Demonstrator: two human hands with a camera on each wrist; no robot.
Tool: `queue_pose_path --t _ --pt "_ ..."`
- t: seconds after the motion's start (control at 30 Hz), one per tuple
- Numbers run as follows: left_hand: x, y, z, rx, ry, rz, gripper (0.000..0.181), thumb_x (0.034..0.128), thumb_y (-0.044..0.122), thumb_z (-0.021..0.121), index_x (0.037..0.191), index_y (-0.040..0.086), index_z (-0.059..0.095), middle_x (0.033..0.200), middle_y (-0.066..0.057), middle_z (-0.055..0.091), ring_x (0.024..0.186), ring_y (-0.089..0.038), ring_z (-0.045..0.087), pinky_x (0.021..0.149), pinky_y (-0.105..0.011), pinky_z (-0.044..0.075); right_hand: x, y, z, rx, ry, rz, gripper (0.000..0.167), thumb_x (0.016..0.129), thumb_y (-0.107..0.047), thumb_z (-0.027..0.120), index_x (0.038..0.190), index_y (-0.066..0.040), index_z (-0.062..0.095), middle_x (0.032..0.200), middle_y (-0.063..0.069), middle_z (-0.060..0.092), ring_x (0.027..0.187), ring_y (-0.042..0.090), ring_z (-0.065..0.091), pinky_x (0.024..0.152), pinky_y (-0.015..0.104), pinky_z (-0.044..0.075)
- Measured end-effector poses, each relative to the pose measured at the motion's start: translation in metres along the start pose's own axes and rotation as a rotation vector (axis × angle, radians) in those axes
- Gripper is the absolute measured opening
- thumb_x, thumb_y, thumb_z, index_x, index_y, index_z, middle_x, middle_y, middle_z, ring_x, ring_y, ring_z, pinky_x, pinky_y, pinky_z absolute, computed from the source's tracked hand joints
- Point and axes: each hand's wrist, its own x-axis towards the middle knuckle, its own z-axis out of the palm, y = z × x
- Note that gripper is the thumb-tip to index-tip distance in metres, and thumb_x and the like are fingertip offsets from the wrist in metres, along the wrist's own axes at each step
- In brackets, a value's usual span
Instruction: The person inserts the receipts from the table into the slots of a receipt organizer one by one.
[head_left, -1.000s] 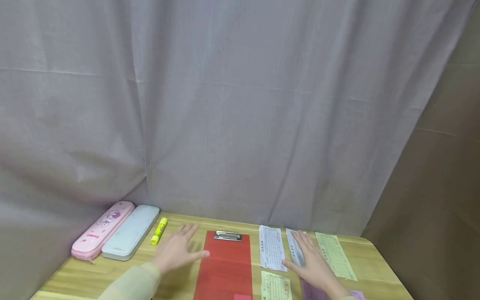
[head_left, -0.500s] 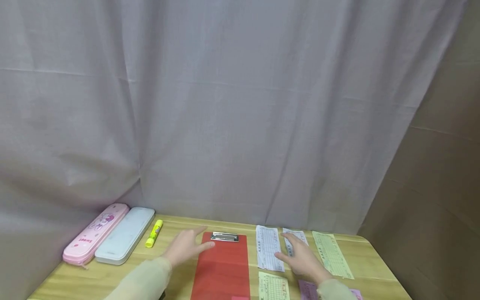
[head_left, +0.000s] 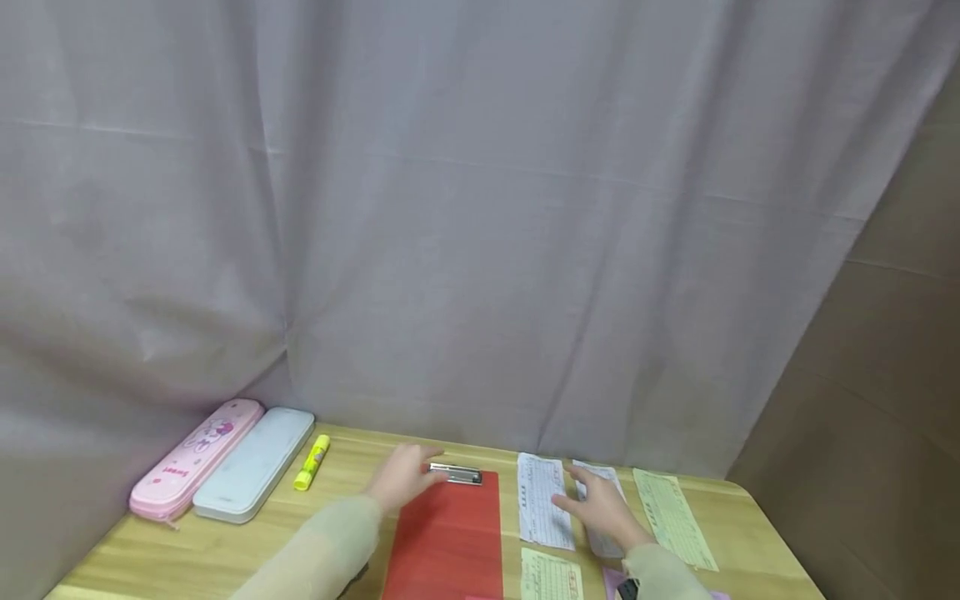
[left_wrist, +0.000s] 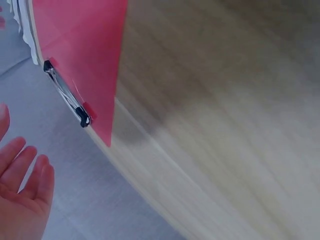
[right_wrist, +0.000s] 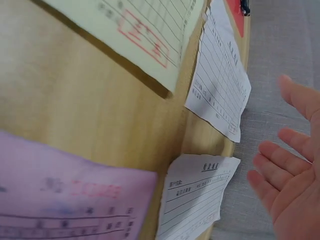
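Observation:
Above the top left of the red clipboard (head_left: 450,533) is the left hand (head_left: 405,477), its fingers beside the metal clip (head_left: 459,474). In the left wrist view that hand (left_wrist: 25,195) shows relaxed fingers with nothing in them, apart from the clip (left_wrist: 67,95). The right hand (head_left: 602,505) is over two white slips, one on the left (head_left: 544,500) and one partly covered (head_left: 606,543). Its palm and loosely spread fingers (right_wrist: 292,175) appear empty in the right wrist view, away from the white slips (right_wrist: 220,75).
Pink pencil case (head_left: 197,458), pale blue case (head_left: 255,467) and yellow glue stick (head_left: 312,462) lie at the left. A green slip (head_left: 675,518) is at the right, another (head_left: 551,575) nearer the front, with purple paper (right_wrist: 75,192). Grey curtain (head_left: 465,250) hangs behind.
The left hand has moved right and up to the clipboard's clip. The right hand has drawn its fingers in a little and shifted slightly left. The head view has shifted slightly.

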Motion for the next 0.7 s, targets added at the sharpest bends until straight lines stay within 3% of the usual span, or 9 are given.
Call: queue_pose_path --t 0.03,0.13,0.23,0.37,0.7 --pt "0.003 0.0 0.001 -0.004 0.001 0.0 0.038 0.0812 0.025 0.074 0.111 0.002 0.069 0.07 -0.003 0.064 0.052 -0.007 0.043 0.055 -0.026 0.044 0.002 0.001 0.0 0.0 -0.002 0.003 0.064 0.081 -0.028 0.074 0.131 0.005 0.05 0.127 0.025 0.056 0.119 0.044 0.051 0.1 0.053 0.041" --pt "0.01 -0.001 0.005 0.007 -0.002 0.0 0.031 0.08 0.021 0.075 0.104 0.001 0.071 0.081 -0.007 0.071 0.058 -0.008 0.054 0.06 -0.028 0.049 0.01 0.004 0.002 -0.017 -0.001 0.012 0.059 0.082 -0.026 0.073 0.128 0.005 0.053 0.126 0.024 0.057 0.119 0.043 0.051 0.1 0.053 0.041" --pt "0.016 -0.001 0.01 0.02 -0.026 -0.013 0.028 0.0789 0.02 0.076 0.099 0.001 0.073 0.09 -0.01 0.072 0.076 -0.018 0.066 0.073 -0.035 0.054 0.018 0.003 0.003 -0.035 -0.004 0.023 0.053 0.081 -0.024 0.073 0.124 0.004 0.057 0.124 0.022 0.059 0.118 0.042 0.052 0.099 0.054 0.041" --pt "0.021 -0.002 0.019 0.049 -0.058 -0.036 0.026 0.0782 0.019 0.076 0.098 0.003 0.073 0.094 -0.007 0.072 0.094 -0.025 0.067 0.082 -0.037 0.053 0.029 0.0 0.009 -0.057 -0.008 0.027 0.047 0.081 -0.021 0.074 0.12 0.003 0.06 0.121 0.02 0.062 0.116 0.04 0.054 0.097 0.053 0.042" --pt "0.032 0.001 0.04 0.127 -0.08 -0.034 0.008 0.0765 0.006 0.075 0.084 0.008 0.075 0.081 0.0 0.07 0.079 -0.015 0.065 0.071 -0.029 0.054 0.046 0.002 0.026 -0.04 0.046 -0.055 0.039 0.077 -0.011 0.075 0.11 0.005 0.065 0.109 0.02 0.067 0.105 0.038 0.061 0.091 0.049 0.048"
